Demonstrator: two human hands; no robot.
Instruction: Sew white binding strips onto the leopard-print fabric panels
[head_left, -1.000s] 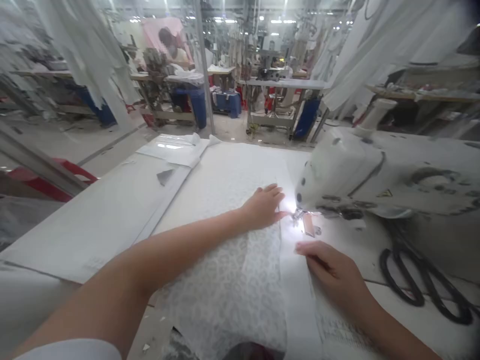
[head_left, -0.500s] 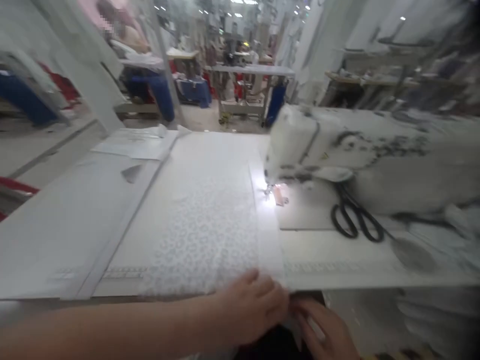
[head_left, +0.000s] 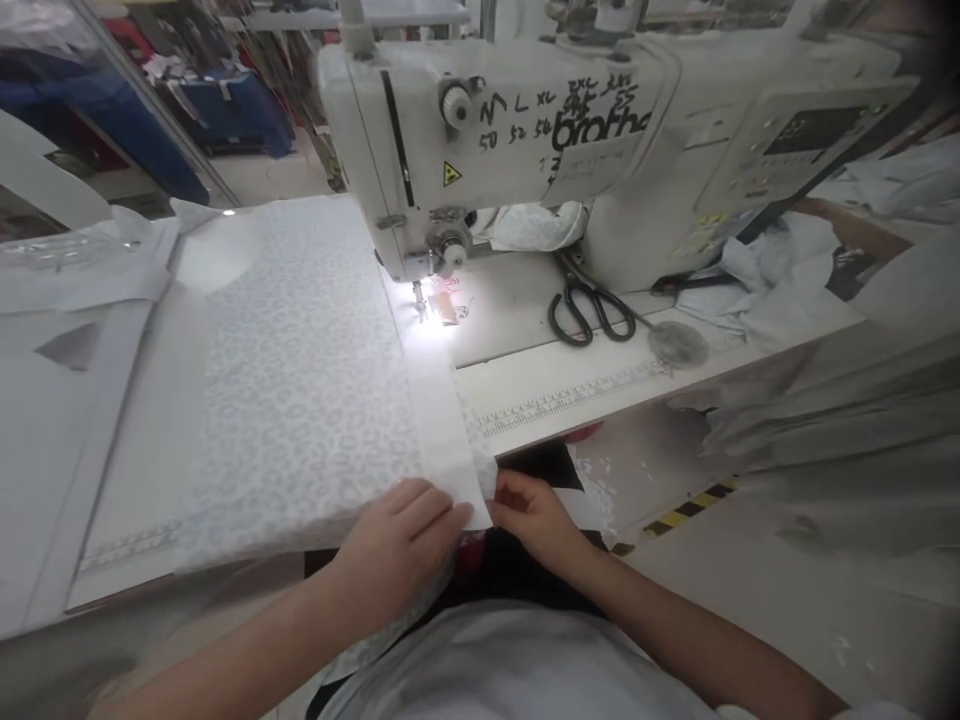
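A pale fabric with a grey leopard print [head_left: 307, 380] lies over the table and hangs past its front edge. Along its right side runs a plain white strip [head_left: 442, 420], reaching up under the lit needle area of the sewing machine [head_left: 510, 150]. My left hand [head_left: 409, 535] is closed on the fabric and the strip's near end, fingers curled at the table edge. Just to its right, my right hand [head_left: 529, 510] pinches the edge of the printed fabric beside the strip. The fabric's lower part hangs down toward my lap, partly hidden by my left arm.
Black-handled scissors [head_left: 589, 310] lie on the machine bed, near a grey round disc [head_left: 677, 344]. A printed ruler scale [head_left: 570, 395] runs along the table front. Crumpled fabric [head_left: 772, 265] lies at the right, and white sheets [head_left: 52, 430] cover the left.
The view has swung right and down, bringing the machine closer to the middle. Both hands stay at the near end of the strip, now a little apart, with the right hand's pinch visible.
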